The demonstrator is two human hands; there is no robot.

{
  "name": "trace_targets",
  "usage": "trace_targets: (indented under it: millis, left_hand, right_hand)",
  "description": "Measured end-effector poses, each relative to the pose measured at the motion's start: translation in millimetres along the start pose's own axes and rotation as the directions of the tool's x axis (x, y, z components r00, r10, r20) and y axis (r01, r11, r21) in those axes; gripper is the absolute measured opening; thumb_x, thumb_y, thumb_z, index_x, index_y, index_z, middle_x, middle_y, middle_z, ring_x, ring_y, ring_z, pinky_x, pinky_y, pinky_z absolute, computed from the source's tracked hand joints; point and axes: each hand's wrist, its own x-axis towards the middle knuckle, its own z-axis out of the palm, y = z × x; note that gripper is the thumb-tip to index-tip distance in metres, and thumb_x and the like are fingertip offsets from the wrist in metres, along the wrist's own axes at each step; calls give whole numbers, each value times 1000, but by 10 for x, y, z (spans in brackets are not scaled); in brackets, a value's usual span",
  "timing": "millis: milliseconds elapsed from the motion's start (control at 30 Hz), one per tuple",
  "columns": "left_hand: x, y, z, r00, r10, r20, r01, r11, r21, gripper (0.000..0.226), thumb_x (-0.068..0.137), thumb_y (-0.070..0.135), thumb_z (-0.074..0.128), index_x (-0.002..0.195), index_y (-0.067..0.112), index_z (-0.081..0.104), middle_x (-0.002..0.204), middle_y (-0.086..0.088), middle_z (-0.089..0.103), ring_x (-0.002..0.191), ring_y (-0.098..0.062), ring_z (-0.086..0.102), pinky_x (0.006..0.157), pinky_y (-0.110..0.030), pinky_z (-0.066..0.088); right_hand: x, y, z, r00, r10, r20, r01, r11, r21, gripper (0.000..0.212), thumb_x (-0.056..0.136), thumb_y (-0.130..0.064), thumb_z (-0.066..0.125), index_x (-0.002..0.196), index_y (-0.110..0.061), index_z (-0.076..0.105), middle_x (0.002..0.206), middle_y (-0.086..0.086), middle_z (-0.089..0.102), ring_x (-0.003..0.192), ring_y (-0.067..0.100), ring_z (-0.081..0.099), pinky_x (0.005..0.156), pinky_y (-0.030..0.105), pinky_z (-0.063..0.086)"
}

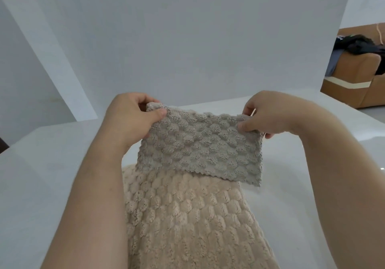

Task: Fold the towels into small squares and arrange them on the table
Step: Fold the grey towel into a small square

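Nearest me, at the bottom centre of the frame, a beige towel (187,227) lies spread on the glossy white surface (52,164). Its long axis runs from the bottom edge up toward the middle. The surface spans the lower half of the frame from left to right.

Above the beige towel's far end I hold a grey towel (200,150) in the air. Its long axis runs left to right and dips a little to the right. Its zigzag lower edge hangs in front of the beige one.

My left grip (129,118) pinches the grey towel's upper left corner, thumb on the near face. My right grip (268,116) pinches the upper right corner the same way.

Beyond, a plain white wall (187,39) fills the upper frame. At the right edge stands a tan sofa (354,81) with dark clothes (358,45) heaped on it.
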Motion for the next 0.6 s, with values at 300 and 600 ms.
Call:
trace_targets:
  millis: [300,600]
  left_hand:
    - [-89,177,96,998,-8,-56,0,991,-131,31,86,10,79,110,23,63,98,-5,70,58,-18,73,72,-44,64]
    - [-233,352,222,986,84,-142,-98,990,-99,31,78,25,87,88,25,58,86,3,75,75,-11,74,61,-34,57]
  right_hand:
    - [-51,-74,-31,988,-51,-144,89,960,264,29,92,-6,51,106,-31,54,73,5,70,39,12,63,49,27,50]
    - [-218,-274,-84,975,-215,-57,217,864,454,31,95,-8,51,92,-21,79,82,3,78,77,21,76,71,33,54]
